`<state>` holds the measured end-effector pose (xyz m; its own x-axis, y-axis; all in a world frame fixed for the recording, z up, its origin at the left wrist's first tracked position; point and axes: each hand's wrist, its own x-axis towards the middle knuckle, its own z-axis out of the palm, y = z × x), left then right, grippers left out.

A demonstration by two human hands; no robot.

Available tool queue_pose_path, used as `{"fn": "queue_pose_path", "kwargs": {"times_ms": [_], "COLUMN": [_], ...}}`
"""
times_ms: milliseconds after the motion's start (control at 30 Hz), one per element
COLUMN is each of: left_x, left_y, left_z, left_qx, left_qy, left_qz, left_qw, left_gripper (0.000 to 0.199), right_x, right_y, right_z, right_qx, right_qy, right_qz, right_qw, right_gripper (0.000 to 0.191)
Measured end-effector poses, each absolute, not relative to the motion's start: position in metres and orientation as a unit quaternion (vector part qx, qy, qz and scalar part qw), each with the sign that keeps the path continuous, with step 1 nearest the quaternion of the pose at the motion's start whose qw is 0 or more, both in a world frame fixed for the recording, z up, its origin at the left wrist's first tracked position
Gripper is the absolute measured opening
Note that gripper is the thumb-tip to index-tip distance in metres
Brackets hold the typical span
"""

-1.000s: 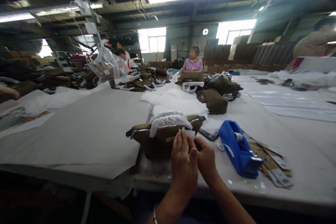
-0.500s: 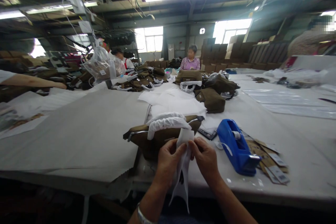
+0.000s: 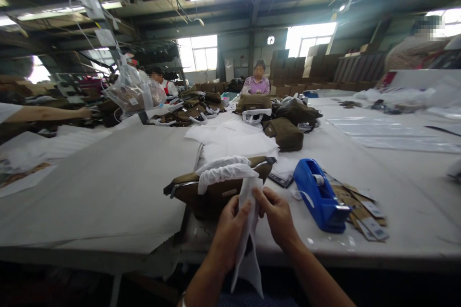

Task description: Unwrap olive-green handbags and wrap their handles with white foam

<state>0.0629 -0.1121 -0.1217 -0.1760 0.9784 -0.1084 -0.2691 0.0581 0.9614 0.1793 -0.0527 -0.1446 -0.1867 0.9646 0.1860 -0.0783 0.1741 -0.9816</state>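
A strip of white wrapping paper point(image 3: 248, 230) hangs down in front of me, its lower end split into two tails. My left hand point(image 3: 230, 225) is closed on its left side, thumb lying over the paper. On the right edge, my right hand point(image 3: 275, 213) pinches the same strip near its top. Just behind the hands an olive-brown bag point(image 3: 212, 199) stands at the table's edge, with a silver zipper along its top. White paper wraps its handles point(image 3: 226, 172). What the strip covers inside, if anything, is hidden.
A blue tape dispenser point(image 3: 319, 196) stands to the right, beside brown tags point(image 3: 367, 213). Stacked white sheets point(image 3: 230, 139) and more olive-brown bags point(image 3: 284, 134) lie beyond. Large pale sheets point(image 3: 101, 177) cover the left side. Another person point(image 3: 257, 81) is across the table; a co-worker's arm point(image 3: 46, 113) reaches in at left.
My right hand has shifted slightly along the paper's edge, and my left hand has turned a little around it. The view has moved slightly. The co-worker's arm at left has lifted.
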Motion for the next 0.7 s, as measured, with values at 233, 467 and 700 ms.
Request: {"fn": "queue_pose_path", "kwargs": {"times_ms": [233,467,700], "left_x": [0.059,0.066,0.066], "left_y": [-0.106,-0.103,-0.102], "left_z": [-0.136,-0.136,-0.134], "left_qx": [0.336,0.337,0.328], "left_qy": [0.535,0.572,0.579], "left_qz": [0.569,0.574,0.558], "left_qw": [0.527,0.48,0.495], "left_gripper": [0.052,0.049,0.054], "right_x": [0.188,0.183,0.195], "right_y": [-0.045,-0.032,-0.037], "right_z": [-0.141,-0.134,-0.122], "right_qx": [-0.39,-0.406,-0.388], "right_qy": [-0.594,-0.606,-0.622], "right_qz": [0.5,0.438,0.474], "right_qw": [0.494,0.525,0.487], "right_gripper": [0.045,0.042,0.042]}}
